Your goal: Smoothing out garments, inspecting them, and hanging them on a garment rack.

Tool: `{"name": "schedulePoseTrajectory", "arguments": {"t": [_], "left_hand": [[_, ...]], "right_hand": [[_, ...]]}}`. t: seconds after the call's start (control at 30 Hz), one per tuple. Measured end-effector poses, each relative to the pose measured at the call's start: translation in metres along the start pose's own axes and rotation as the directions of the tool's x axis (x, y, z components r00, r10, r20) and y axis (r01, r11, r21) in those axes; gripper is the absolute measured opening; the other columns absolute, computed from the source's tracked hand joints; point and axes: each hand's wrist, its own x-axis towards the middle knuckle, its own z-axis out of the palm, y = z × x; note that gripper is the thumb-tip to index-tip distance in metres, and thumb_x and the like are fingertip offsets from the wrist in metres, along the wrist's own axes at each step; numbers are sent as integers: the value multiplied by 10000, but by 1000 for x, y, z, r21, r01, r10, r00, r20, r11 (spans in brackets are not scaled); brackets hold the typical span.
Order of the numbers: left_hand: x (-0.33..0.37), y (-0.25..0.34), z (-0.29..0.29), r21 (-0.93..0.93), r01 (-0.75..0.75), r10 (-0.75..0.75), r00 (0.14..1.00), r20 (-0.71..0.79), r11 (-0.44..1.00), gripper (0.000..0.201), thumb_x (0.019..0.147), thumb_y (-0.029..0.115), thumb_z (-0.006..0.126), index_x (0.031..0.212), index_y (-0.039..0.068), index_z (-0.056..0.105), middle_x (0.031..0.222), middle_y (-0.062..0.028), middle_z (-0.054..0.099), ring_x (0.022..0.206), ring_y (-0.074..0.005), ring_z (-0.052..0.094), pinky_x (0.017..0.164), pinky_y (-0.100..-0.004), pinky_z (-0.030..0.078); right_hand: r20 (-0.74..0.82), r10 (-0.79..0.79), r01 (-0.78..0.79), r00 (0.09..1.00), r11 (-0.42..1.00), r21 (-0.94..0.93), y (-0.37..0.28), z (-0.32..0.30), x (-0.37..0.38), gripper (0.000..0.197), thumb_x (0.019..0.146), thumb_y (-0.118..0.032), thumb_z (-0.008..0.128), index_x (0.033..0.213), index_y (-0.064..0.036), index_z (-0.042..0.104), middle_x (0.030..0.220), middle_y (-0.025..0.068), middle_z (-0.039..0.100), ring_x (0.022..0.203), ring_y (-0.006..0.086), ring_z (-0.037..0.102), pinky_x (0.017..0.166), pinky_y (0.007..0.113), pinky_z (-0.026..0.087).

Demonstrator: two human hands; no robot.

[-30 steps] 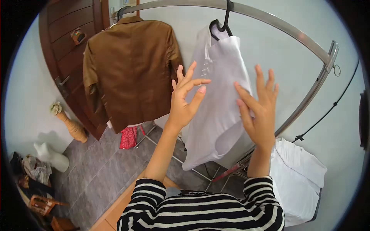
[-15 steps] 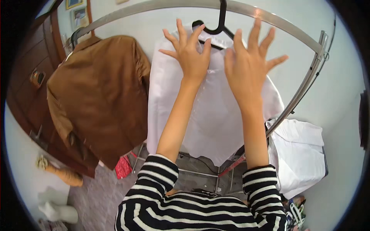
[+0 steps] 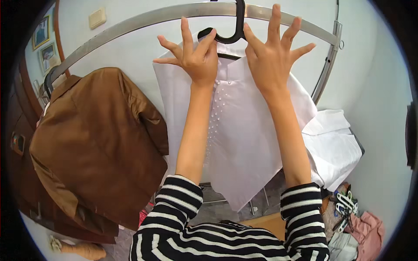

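A white satin blouse (image 3: 248, 130) with small pearl-like beads down its front hangs on a black hanger (image 3: 240, 21) hooked over a curved metal rail (image 3: 152, 18). At the left side of its collar is my left hand (image 3: 196, 58), fingers spread, its index fingertip beside the hanger's hook. My right hand (image 3: 271, 61) lies at the collar's other side, its fingers also fanned out, index fingertip close to the hook. Both hands partly cover the collar, so contact of the thumbs with the cloth is hidden.
A brown jacket (image 3: 100, 139) hangs on the rail to the left. White folded cloth (image 3: 331, 139) sits to the right, above a pink cloth (image 3: 369, 230) and several hangers (image 3: 346, 204). A wooden door (image 3: 19, 113) and framed pictures (image 3: 41, 32) are at far left.
My view has shifted, so the jacket and rail appear differently placed. Both hands stay at the collar with fingers spread; more of the beaded front shows now between my arms.
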Motion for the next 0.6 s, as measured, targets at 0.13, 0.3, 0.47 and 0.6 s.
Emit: {"name": "schedulePoseTrajectory", "arguments": {"t": [0.13,0.3,0.47,0.6], "left_hand": [[-1,-3,10,-97,-31,30,999,-16,995,81,702,191,742,740,263,740,1348,-1,490,1381,-426,5,901,-684,-232],[8,6,19,-154,-47,37,997,-70,987,63,729,179,713,716,236,734,1350,-14,487,1371,-449,35,900,-690,-225],[-7,10,9,-197,-31,34,999,7,980,79,713,160,720,735,234,736,1369,-28,466,1371,-452,27,914,-676,-226],[-6,12,6,-272,57,-52,998,25,961,116,692,146,722,749,246,740,1396,-53,431,1373,-455,-2,913,-667,-237]], "right_hand": [[126,124,-124,984,992,-10,-8,-7,8,221,740,-127,633,930,-221,697,1522,82,153,1401,358,-37,954,733,-124],[44,58,-54,997,995,-88,0,-7,18,324,689,-70,647,938,-272,691,1528,63,141,1402,350,-63,941,734,-155],[13,44,-41,999,981,-190,4,-6,0,344,678,-72,658,941,-291,692,1525,65,155,1402,356,-49,939,736,-154],[-49,3,-14,999,974,-228,7,-3,-2,349,685,-54,641,928,-298,699,1525,68,152,1399,368,-53,943,734,-150]]}}
